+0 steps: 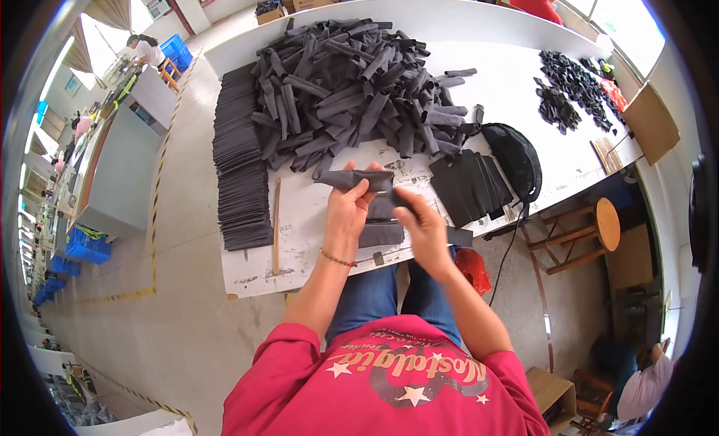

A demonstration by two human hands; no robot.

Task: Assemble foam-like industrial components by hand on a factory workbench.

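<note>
Dark grey fabric piece (337, 179) sits slightly above the centre of the frame, raised over the near part of the white desk (307, 241), its free end pointing toward the left of the frame. The grip of the left hand (350, 204) is closed around it, thumb on the near face and fingers behind. The right hand (421, 225) is by the piece's right end with its fingers curled; blur hides whether they pinch the cloth, so I cannot tell the state of that grip. Just below the hands, folded dark cloth (380, 235) lies at the desk's near edge. As for progress, the work looks well short of its end: a large loose heap (359, 91) of rolled or tube-like pieces fills the upper middle, a long, tightly layered row (241, 166) runs down its left side, and a fanned stack (468, 189) of flat pieces lies right of the hands, beside a rounded black item (517, 162). Which of these groups is finished and which is waiting cannot be told from this view; the piece in hand seems to be mid-handling, belonging to none of them at present.
</note>
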